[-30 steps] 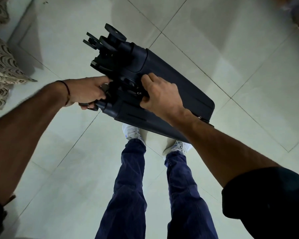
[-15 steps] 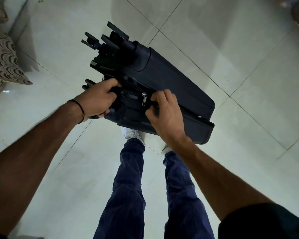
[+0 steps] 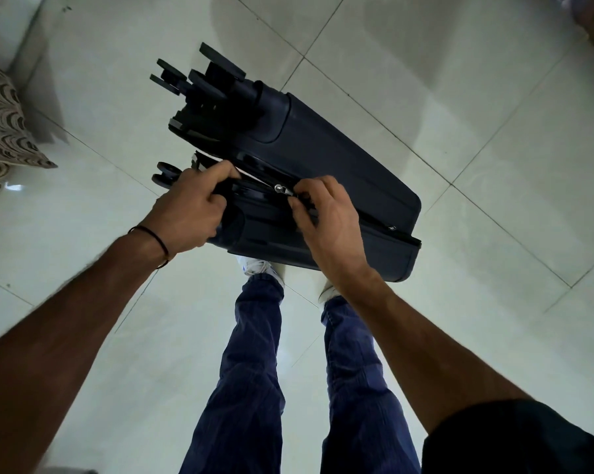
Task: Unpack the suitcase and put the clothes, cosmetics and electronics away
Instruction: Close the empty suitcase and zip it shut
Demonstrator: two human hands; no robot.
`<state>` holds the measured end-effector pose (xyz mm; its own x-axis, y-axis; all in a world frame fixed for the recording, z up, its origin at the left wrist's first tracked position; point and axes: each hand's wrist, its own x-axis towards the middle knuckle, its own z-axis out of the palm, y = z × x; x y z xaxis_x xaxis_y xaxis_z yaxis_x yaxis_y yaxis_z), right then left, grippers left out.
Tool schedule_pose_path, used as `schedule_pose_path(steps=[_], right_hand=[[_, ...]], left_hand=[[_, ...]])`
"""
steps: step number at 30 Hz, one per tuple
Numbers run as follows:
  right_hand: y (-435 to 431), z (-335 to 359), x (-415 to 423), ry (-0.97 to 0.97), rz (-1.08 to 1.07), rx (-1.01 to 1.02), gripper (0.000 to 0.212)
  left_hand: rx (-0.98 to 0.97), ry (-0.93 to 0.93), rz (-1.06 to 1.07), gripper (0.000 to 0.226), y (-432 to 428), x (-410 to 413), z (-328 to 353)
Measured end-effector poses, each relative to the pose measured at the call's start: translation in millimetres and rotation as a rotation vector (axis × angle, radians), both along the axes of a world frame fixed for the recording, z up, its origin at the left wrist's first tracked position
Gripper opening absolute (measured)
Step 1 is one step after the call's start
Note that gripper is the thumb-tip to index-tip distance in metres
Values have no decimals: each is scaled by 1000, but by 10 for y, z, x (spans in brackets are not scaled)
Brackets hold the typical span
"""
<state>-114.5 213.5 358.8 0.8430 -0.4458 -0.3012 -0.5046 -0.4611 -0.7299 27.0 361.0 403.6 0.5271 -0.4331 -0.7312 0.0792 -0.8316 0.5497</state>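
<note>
Standing over pale, glossy floor tiles with thin dark grout lines that run slantwise, a person in blue jeans and white shoes handles a dark navy suitcase. It sits in the middle of the view, above the feet. Its black wheels point toward 11 o'clock and its far end lies toward 4 o'clock. I cannot tell whether it rests on the tiles. The left hand, with a thin dark wristband, is at 9 o'clock from the case's middle. Its fingers are curled over the edge of the shell just beside the wheel end, gripping it. The right hand is just to the 3 o'clock side, with thumb and fingertips drawn together and pinching on the zip beside its silver slider. What lies between the fingertips is hidden. Toward the wheels the zip is parted, and a pale strip shows in the gap. A soft sheen and grey shadows lie on the tiles around the case. At 9 o'clock, on the view's far edge, hangs a fabric patterned with brown and cream arcs. A dark sleeve fills the corner at 5 o'clock.
</note>
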Motion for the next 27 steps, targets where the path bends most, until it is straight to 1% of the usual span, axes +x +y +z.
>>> schedule_pose_path(steps=[3, 5, 7, 8, 11, 13, 15, 18, 20, 22, 27], right_hand=[[-56, 71, 99, 68, 110, -47, 16], [-105, 170, 178, 145, 257, -69, 18], [-160, 275, 259, 244, 376, -42, 23], [-186, 321, 303, 298, 396, 7, 27], [-232, 459, 446, 373, 315, 224, 36], [-224, 575, 575, 339, 264, 324, 39], [-210, 680, 693, 310, 252, 357, 43], [-283, 764, 740, 312, 271, 320, 45], [-392, 811, 690, 336, 325, 297, 42], [-509, 870, 615, 379, 402, 245, 39], [-723, 998, 430, 438, 591, 22, 37]], left_hand=[[17, -52, 19, 42, 20, -17, -35], [19, -82, 41, 40, 9, -31, -43], [4, -112, 58, 37, -18, -58, -27], [-11, -126, 59, 32, -33, -71, -19], [-30, -150, 53, 19, -58, -105, 2], [-60, -138, 49, 14, -77, -149, 13], [-107, -157, 32, 15, -119, -244, 29], [-146, -211, 82, 26, -213, -358, 110], [-154, -261, 77, 21, -304, -390, 176], [-132, -348, -5, 15, -430, -443, 257], [-52, -572, -245, 23, -747, -655, 354]])
